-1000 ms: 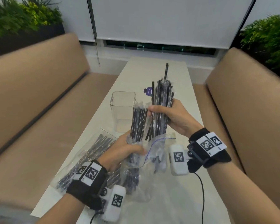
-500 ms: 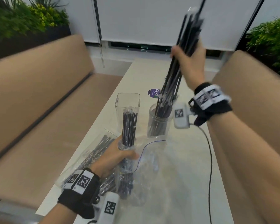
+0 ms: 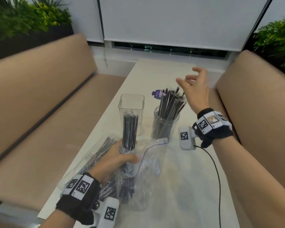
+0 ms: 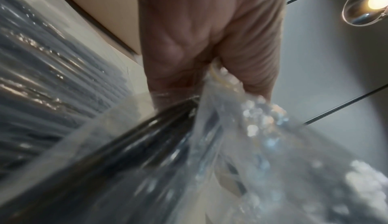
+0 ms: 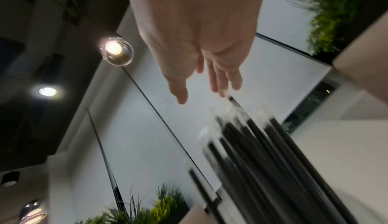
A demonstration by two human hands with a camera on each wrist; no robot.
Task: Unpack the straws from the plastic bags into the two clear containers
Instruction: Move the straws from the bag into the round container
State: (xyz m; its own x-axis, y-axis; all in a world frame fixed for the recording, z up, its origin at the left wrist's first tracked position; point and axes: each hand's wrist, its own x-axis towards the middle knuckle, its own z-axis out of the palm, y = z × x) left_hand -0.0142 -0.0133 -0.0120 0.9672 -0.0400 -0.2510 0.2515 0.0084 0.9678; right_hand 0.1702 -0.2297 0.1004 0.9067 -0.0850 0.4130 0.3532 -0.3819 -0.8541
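Note:
My left hand [image 3: 117,159] grips an upright bundle of black straws [image 3: 130,129] through a clear zip bag [image 3: 148,170]; the straw tops stick out above the bag. In the left wrist view the same hand [image 4: 210,45] clutches crinkled plastic around the straws [image 4: 147,138]. A round clear container [image 3: 164,127] holds many black straws [image 3: 171,102] fanned out. My right hand [image 3: 194,86] hovers empty above and right of them, fingers spread; the right wrist view shows its open palm [image 5: 201,45] over the straw tips [image 5: 262,144]. A square clear container [image 3: 131,104] stands empty behind the held bundle.
Another bag of straws [image 3: 95,155] lies on the white table [image 3: 179,195] under my left forearm. A purple label [image 3: 157,94] lies behind the containers. Tan bench seats [image 3: 39,112] flank the table on both sides. A black cable [image 3: 215,175] trails from my right wrist.
My right hand carried a bunch of straws up and over, dropped them into the round container, and let go; it is now empty and open. The left hand kept its hold.

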